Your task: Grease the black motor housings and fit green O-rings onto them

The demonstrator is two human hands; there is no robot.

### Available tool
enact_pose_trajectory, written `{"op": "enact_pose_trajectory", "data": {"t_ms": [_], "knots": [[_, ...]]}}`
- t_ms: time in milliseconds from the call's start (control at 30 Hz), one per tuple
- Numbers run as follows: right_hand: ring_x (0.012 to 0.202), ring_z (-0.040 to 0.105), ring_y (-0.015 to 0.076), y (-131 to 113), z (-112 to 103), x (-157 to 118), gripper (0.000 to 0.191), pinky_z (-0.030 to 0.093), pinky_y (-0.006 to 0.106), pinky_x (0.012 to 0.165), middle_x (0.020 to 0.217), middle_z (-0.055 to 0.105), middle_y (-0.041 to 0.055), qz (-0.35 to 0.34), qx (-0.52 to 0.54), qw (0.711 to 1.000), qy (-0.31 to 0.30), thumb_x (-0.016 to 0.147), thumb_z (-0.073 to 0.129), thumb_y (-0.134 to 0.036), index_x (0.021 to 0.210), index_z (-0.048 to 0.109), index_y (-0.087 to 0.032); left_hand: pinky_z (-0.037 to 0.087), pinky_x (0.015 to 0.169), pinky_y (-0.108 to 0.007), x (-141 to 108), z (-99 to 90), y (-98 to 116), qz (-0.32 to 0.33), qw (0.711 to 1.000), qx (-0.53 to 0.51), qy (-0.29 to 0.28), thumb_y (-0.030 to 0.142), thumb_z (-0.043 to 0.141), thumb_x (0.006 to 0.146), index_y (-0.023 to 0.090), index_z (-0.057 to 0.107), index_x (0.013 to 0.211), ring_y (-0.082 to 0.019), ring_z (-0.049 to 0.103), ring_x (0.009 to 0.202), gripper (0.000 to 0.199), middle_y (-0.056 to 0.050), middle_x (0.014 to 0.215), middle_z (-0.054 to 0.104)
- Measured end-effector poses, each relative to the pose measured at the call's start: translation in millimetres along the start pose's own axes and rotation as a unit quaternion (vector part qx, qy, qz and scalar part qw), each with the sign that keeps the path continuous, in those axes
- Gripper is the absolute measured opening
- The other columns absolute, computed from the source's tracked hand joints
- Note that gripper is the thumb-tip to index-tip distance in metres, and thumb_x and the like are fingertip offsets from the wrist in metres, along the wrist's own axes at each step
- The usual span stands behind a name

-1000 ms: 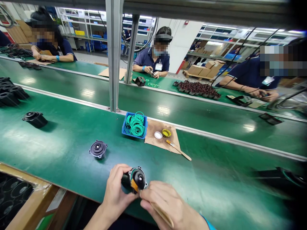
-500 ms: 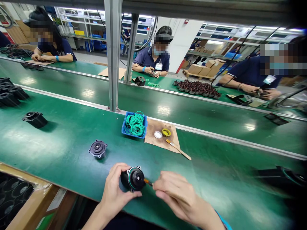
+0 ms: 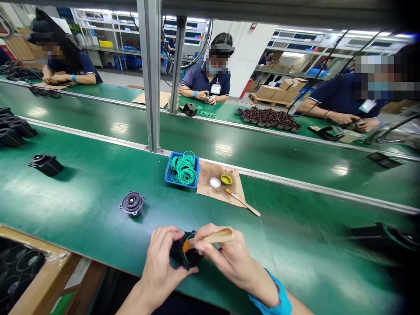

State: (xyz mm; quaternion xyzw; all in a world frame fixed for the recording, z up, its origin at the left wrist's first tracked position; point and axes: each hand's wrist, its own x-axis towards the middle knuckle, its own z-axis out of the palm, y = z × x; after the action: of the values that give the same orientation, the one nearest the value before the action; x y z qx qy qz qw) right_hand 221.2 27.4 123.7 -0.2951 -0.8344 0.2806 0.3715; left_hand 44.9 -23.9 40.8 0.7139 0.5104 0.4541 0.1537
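My left hand is closed around a round black housing near the front edge of the green bench. A green rubber ring runs around the housing's rim. In my right hand is a paintbrush with a pale wooden handle. Its orange bristles touch the housing at the green ring. My right fingers cover part of the housing's face. Further left on the bench stand a similar black housing and another one.
A blue bin of green rings stands beyond my hands. Beside it, cardboard bears a yellow-rimmed pot, a white lid and a second brush. Co-workers sit across the line. A metal post rises from the bench.
My right hand has moved left and turned, bringing the brush from the housing's side onto its green ring. My left hand still holds the housing, now tipped further.
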Motion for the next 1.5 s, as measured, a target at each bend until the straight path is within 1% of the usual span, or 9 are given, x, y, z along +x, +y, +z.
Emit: {"op": "enact_pose_trajectory", "data": {"t_ms": [233,467,700,833,967,1033,1167,1300,1500], "knots": [[0.038,0.052,0.0085,17.1,-3.1,-1.4,0.043,0.041,0.021,0.043,0.054,0.062,-0.0012,0.039,-0.075,0.993,0.080,0.103,0.048,-0.041,0.067,0.058,-0.020,0.059,0.075,-0.039,0.0,-3.4,-2.4,-0.014,0.999,-0.031,0.018,0.051,0.086,0.066,0.022,0.060,0.105,-0.027,0.070,0.090,0.055,-0.008,0.100,0.071],[0.044,0.059,0.0117,13.1,-15.2,-14.3,0.033,0.046,0.020,0.040,0.061,0.064,0.0002,0.170,0.155,0.958,0.173,0.103,0.047,-0.042,0.085,0.062,-0.019,0.058,0.091,-0.041,-8.8,-8.1,-16.1,-0.133,0.977,-0.164,0.008,0.055,0.088,0.061,0.020,0.066,0.105,-0.030,0.070,0.105,0.061,-0.011,0.108,0.071],[0.075,0.067,0.0139,13.2,-4.9,-25.1,0.024,0.054,0.022,0.066,0.087,0.071,0.0036,0.172,0.092,0.976,0.099,0.105,0.043,-0.035,0.098,0.062,-0.021,0.059,0.085,-0.034,-10.9,-6.2,-14.6,-0.175,0.955,-0.237,0.020,0.053,0.090,0.057,0.019,0.065,0.105,-0.026,0.071,0.098,0.063,-0.010,0.105,0.070],[0.073,0.066,0.0134,8.2,3.5,-28.8,0.025,0.053,0.022,0.068,0.082,0.071,0.0011,0.160,0.076,0.982,0.067,0.106,0.040,-0.032,0.103,0.063,-0.023,0.058,0.087,-0.040,-11.1,-5.4,-11.1,-0.158,0.972,-0.175,0.019,0.048,0.091,0.059,0.019,0.066,0.102,-0.028,0.069,0.099,0.058,-0.009,0.103,0.070],[0.068,0.062,0.0142,13.1,-1.7,-25.3,0.031,0.051,0.024,0.063,0.077,0.067,0.0006,0.121,0.033,0.986,0.108,0.106,0.040,-0.035,0.122,0.064,-0.023,0.058,0.088,-0.042,-11.1,-3.1,-11.2,-0.173,0.973,-0.153,0.020,0.037,0.091,0.059,0.019,0.067,0.104,-0.028,0.070,0.100,0.054,-0.009,0.105,0.071],[0.068,0.061,0.0158,26.0,-13.2,-18.5,0.036,0.050,0.026,0.060,0.078,0.065,0.0028,0.130,0.003,0.979,0.158,0.104,0.041,-0.041,0.120,0.066,-0.021,0.058,0.088,-0.040,-10.7,-1.7,-13.5,-0.188,0.970,-0.154,0.023,0.031,0.088,0.061,0.019,0.066,0.107,-0.028,0.070,0.100,0.053,-0.009,0.107,0.071],[0.059,0.058,0.0154,70.6,-48.3,2.5,0.058,0.047,0.027,0.052,0.085,0.068,0.0091,0.213,-0.031,0.943,0.253,0.098,0.038,-0.063,0.085,0.070,-0.017,0.059,0.086,-0.039,-9.8,0.9,-20.4,-0.186,0.971,-0.150,0.021,0.026,0.084,0.064,0.019,0.064,0.110,-0.026,0.071,0.098,0.050,-0.009,0.107,0.072],[0.052,0.057,0.0171,118.1,-75.7,18.6,0.069,0.046,0.028,0.051,0.063,0.065,0.0067,0.261,-0.059,0.926,0.266,0.091,0.035,-0.076,0.075,0.066,-0.016,0.059,0.086,-0.041,-10.7,3.1,-25.3,-0.171,0.978,-0.121,0.017,0.027,0.083,0.065,0.019,0.063,0.110,-0.027,0.070,0.099,0.050,-0.009,0.108,0.072],[0.067,0.065,0.0248,158.9,-83.6,21.8,0.075,0.048,0.035,0.066,0.070,0.070,0.0129,0.309,-0.122,0.903,0.272,0.084,0.032,-0.082,0.065,0.064,-0.017,0.059,0.085,-0.041,-10.9,2.1,-23.8,-0.154,0.983,-0.099,0.013,0.030,0.083,0.067,0.020,0.063,0.111,-0.027,0.071,0.097,0.049,-0.009,0.107,0.072]]}}
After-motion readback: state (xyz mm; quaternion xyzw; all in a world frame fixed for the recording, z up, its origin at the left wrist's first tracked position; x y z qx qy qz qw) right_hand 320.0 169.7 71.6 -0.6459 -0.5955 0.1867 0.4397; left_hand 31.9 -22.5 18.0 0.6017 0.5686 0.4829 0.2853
